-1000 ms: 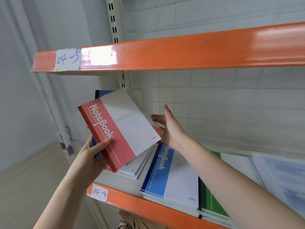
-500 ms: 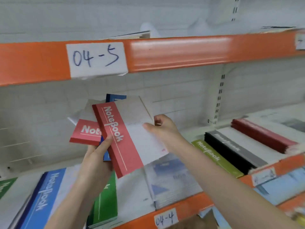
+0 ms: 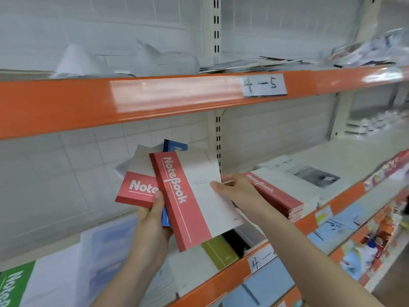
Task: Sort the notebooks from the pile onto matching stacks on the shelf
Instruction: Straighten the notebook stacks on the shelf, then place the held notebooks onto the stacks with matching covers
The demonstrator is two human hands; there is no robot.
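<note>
Rightward since the earlier frame, both hands now sit beside the red stack (image 3: pixel 276 196). Left hand (image 3: pixel 152 220) grips fanned notebooks; right hand (image 3: pixel 234 191) pinches the centre-frame red "NoteBook" (image 3: pixel 188 200). Shelf label (image 3: pixel 263 85) reads "4-5".

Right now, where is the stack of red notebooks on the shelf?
In the head view the red stack lies right of centre on the shelf, near its front edge, just right of the right hand.

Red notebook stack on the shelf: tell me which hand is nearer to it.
Right. The right hand pinches the front notebook directly beside the red stack; the left hand holds the fan farther left.
</note>
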